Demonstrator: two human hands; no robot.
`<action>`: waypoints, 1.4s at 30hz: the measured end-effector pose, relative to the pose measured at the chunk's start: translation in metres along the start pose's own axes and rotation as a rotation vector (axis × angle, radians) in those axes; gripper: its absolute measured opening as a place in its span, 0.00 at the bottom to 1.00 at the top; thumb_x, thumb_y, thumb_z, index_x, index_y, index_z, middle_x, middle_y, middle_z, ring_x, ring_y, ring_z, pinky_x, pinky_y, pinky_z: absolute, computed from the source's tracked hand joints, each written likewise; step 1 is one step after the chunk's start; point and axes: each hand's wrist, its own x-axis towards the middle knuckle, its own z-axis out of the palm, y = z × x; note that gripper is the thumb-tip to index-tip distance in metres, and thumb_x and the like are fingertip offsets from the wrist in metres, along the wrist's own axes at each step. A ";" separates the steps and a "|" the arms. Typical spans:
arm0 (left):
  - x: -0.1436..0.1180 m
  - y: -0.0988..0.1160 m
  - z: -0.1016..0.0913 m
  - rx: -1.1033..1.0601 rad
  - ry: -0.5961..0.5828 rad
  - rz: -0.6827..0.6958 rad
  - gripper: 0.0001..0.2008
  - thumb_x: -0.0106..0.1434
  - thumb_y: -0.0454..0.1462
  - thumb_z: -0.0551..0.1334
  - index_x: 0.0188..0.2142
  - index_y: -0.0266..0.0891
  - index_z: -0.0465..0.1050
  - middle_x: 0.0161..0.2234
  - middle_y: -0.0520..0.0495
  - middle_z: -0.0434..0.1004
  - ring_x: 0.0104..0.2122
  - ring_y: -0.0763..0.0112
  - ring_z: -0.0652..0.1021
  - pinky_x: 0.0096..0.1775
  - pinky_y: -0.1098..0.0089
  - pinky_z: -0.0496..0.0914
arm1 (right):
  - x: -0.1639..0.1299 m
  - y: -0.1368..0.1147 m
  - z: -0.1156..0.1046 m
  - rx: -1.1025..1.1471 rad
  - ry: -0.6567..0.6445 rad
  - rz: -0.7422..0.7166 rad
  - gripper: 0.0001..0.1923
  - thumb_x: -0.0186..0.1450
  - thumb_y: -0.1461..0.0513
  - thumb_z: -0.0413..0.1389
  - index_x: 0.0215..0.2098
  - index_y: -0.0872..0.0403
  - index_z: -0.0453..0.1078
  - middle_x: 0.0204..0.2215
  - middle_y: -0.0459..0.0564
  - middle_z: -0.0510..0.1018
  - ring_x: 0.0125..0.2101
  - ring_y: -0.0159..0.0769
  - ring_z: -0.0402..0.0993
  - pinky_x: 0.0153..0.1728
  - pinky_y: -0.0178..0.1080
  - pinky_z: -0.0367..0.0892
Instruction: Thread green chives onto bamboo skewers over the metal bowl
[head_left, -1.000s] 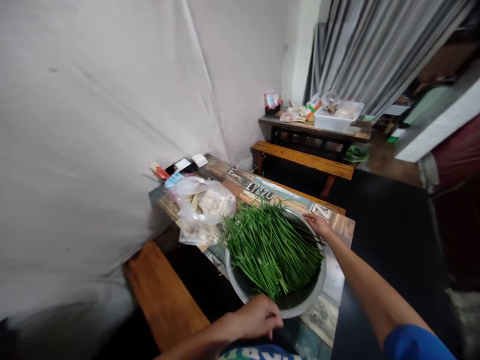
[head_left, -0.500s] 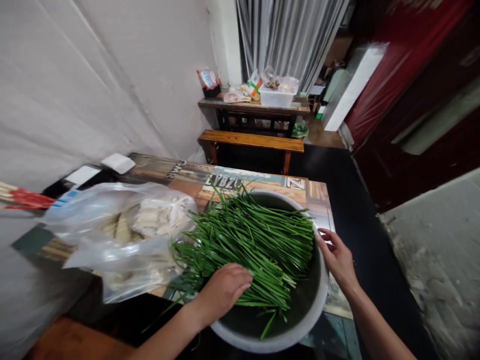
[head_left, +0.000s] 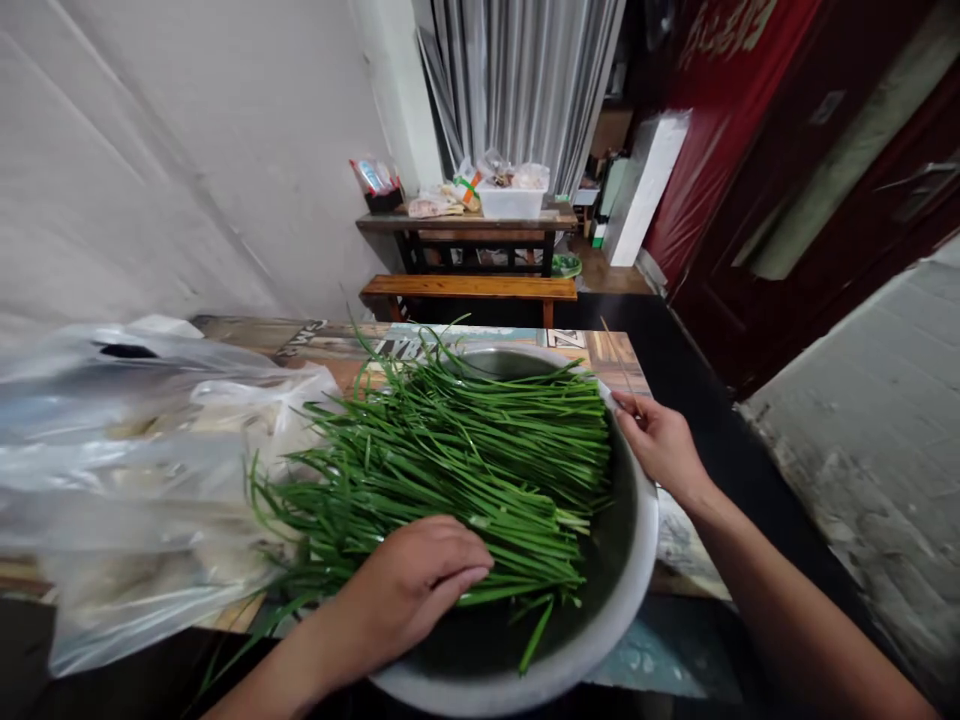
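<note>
A wide metal bowl (head_left: pixel 637 560) sits on the patterned table (head_left: pixel 615 350), heaped with long green chives (head_left: pixel 465 450). My left hand (head_left: pixel 409 585) lies palm down on the near, cut end of the chives, its fingers curled over the stems. My right hand (head_left: pixel 660 440) is at the bowl's right rim, fingers pinched together. A thin wooden stick (head_left: pixel 616 362) rises from those fingers. Part of the bowl's inside is hidden by the chives.
A clear plastic bag (head_left: pixel 135 480) with pale contents lies left of the bowl, touching the chives. Beyond the table stand a wooden bench (head_left: pixel 469 287) and a second table (head_left: pixel 465 218) carrying a white tub and packets. A white cloth wall is on the left, with dark floor to the right.
The view has come closer and lower over the bowl. My left hand went from the near rim onto the chives. My right hand stayed by the right rim and its fingers closed.
</note>
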 end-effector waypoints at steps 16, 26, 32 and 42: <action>0.013 0.060 -0.069 0.363 -0.046 0.058 0.18 0.61 0.46 0.51 0.43 0.41 0.70 0.43 0.49 0.71 0.47 0.63 0.70 0.49 0.63 0.61 | -0.132 -0.043 -0.056 -0.031 0.068 0.047 0.22 0.64 0.55 0.46 0.51 0.57 0.64 0.27 0.48 0.73 0.18 0.31 0.61 0.17 0.32 0.58; 0.062 -0.055 0.026 0.702 -0.265 -0.095 0.53 0.38 0.41 0.70 0.61 0.44 0.42 0.63 0.39 0.33 0.60 0.51 0.41 0.56 0.50 0.36 | -0.136 -0.071 -0.037 -0.168 -0.155 -0.342 0.14 0.65 0.60 0.45 0.40 0.51 0.71 0.36 0.52 0.72 0.25 0.34 0.70 0.28 0.35 0.65; 0.062 -0.053 0.015 0.722 -0.299 -0.279 0.61 0.31 0.38 0.72 0.61 0.43 0.38 0.62 0.34 0.30 0.60 0.46 0.42 0.53 0.44 0.36 | -0.134 -0.058 -0.034 0.031 -0.099 -0.308 0.14 0.66 0.60 0.44 0.37 0.53 0.72 0.38 0.54 0.70 0.37 0.38 0.71 0.36 0.36 0.66; 0.098 -0.006 -0.011 0.210 -0.209 0.101 0.11 0.57 0.38 0.58 0.37 0.38 0.75 0.33 0.46 0.76 0.36 0.67 0.74 0.41 0.71 0.63 | -0.181 -0.048 -0.049 0.048 0.201 0.082 0.22 0.64 0.55 0.46 0.55 0.52 0.60 0.29 0.50 0.74 0.23 0.34 0.70 0.23 0.33 0.67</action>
